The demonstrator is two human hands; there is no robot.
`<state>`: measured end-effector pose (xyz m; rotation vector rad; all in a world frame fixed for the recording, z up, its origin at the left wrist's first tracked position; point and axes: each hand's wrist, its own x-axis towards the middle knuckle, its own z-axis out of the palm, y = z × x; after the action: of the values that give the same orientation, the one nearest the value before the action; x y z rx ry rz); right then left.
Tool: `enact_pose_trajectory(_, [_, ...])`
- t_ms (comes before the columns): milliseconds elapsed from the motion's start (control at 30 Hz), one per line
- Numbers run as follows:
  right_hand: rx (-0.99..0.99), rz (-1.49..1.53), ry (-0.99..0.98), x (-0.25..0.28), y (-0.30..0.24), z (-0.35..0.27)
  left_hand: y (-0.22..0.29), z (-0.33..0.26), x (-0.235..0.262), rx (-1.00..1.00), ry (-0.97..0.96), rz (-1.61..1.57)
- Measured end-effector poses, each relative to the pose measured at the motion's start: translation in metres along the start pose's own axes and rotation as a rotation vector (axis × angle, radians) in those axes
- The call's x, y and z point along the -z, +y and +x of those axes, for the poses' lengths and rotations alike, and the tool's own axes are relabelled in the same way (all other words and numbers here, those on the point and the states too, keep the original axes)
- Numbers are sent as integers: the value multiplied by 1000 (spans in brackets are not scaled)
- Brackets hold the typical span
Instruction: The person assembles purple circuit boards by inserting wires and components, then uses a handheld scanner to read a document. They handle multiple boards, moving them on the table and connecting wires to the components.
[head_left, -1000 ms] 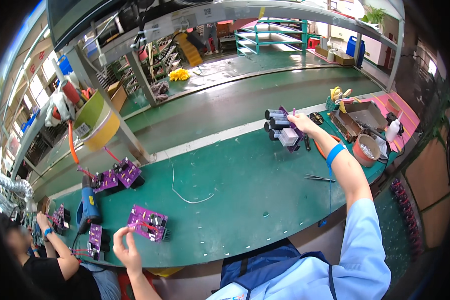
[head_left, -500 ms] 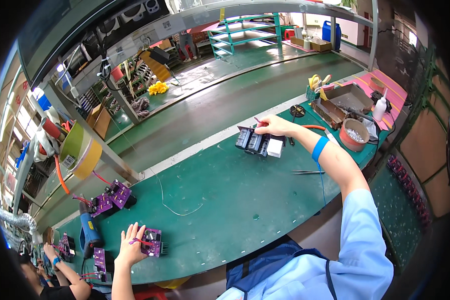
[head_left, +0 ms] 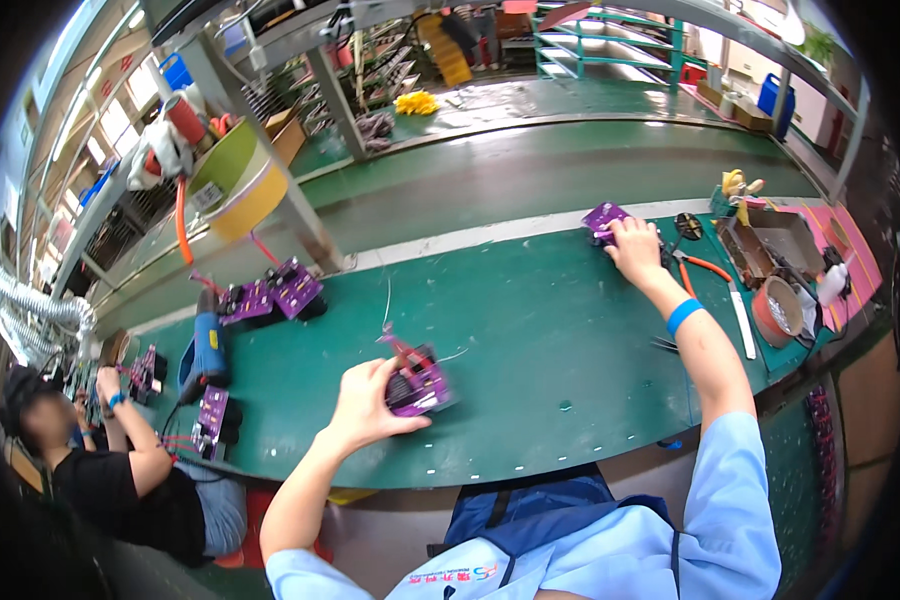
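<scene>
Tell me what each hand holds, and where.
Left hand: a purple circuit board, by its left side. Right hand: on another board, right side; grip unclear.

The board in the left hand is blurred; right fingers partly hide another board.

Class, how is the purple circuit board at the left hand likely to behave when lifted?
The purple circuit board probably stays stiff, being a flat panel. Its red wires look slender, so they likely flop. Exposed components suggest it may be fragile if knocked.
</scene>
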<state>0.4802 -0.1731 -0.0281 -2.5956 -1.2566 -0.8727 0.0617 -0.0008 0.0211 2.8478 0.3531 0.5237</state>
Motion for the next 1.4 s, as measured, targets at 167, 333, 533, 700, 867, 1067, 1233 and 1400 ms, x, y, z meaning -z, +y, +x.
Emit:
enact_pose_trajectory(167, [254, 350, 223, 46, -32, -8, 26, 27, -26, -17, -61, -53])
enact_pose_trajectory(333, [354, 1325, -534, 111, -95, -37, 51, 55, -51, -19, -81, 1])
enact_pose_trajectory(533, [225, 1606, -811, 102, -111, -45, 59, 64, -68, -89, -35, 64])
enact_pose_trajectory(700, [219, 1548, -652, 96, -120, -54, 56, 64, -76, -72, -22, 25])
enact_pose_trajectory(867, [184, 1557, -470, 94, -133, -64, 57, 65, -77, -81, 3, 29])
enact_pose_trajectory(1067, [88, 1752, -561, 96, -131, -56, 58, 68, -80, -56, 27, 17])
enact_pose_trajectory(1233, [160, 1697, -519, 113, -118, -42, 60, 63, -78, 22, 20, 21])
enact_pose_trajectory(1400, [73, 1557, -412, 111, -86, -59, 27, 52, -58, 221, 209, -372])
